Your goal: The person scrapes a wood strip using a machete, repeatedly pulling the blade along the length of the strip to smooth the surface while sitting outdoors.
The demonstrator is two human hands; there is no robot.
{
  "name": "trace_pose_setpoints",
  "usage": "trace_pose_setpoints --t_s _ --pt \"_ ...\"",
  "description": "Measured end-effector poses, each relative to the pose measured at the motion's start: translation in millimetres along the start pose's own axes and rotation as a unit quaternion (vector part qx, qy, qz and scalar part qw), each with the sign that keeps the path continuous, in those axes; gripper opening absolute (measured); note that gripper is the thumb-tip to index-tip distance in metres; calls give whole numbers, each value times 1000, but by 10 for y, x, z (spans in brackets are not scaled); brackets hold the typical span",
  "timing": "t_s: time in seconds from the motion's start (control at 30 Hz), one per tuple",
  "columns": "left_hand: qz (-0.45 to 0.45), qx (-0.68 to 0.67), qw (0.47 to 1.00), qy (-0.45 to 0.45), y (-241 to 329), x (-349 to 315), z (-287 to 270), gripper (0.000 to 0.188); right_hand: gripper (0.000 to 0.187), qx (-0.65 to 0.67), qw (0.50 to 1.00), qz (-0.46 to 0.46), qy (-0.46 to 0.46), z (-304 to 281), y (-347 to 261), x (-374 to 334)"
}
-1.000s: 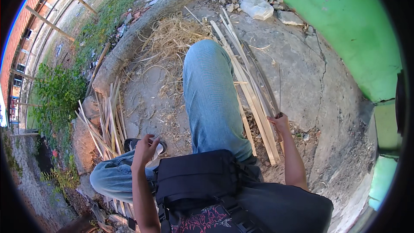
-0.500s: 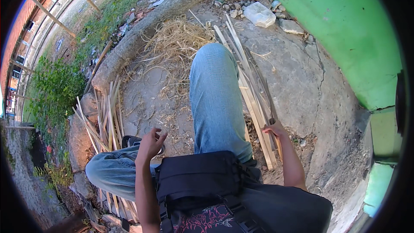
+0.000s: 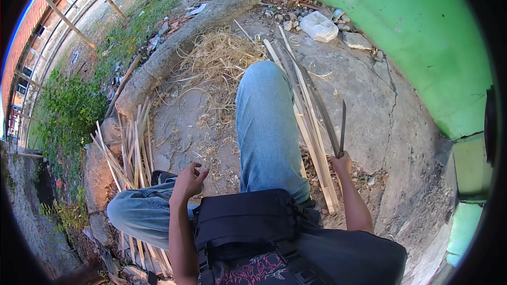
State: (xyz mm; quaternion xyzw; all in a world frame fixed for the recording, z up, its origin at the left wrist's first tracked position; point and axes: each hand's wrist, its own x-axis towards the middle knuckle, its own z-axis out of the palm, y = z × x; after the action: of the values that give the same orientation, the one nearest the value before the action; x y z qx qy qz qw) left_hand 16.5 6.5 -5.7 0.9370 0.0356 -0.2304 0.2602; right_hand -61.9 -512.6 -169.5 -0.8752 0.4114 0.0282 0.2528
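Left hand [image 3: 190,181] loose, empty, near left knee [image 3: 129,212] | right hand [image 3: 343,164] grasps dark blade [image 3: 343,126], tip far | wooden strips [image 3: 323,179] just left, likely placed for easy reach

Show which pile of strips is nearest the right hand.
The pile right of the raised knee, beside the right hand; the other pile lies by the shoe.

The blade [image 3: 343,126] looks like dull metal, the strips [image 3: 324,182] smooth wood, the ground [image 3: 364,97] rough concrete
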Motion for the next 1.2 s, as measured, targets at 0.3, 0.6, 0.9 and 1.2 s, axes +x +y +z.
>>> trace_pose_setpoints --t_s 0.3,0.6,0.9,1.2 --pt "47 -51 995 69 32 38 -68 40 24 125 982 -63 129 -340 -243 -133" --pt "134 -270 926 226 339 47 -431 24 22 248 937 -223 102 -1016 -1663 -664" --pt "252 -582 768 88 1327 -39 -775 49 22 291 780 -486 -264 -1467 -2860 -1615" --pt "144 -698 676 187 749 -316 -1063 28 27 362 545 -365 -662 -1148 -3384 -1832"
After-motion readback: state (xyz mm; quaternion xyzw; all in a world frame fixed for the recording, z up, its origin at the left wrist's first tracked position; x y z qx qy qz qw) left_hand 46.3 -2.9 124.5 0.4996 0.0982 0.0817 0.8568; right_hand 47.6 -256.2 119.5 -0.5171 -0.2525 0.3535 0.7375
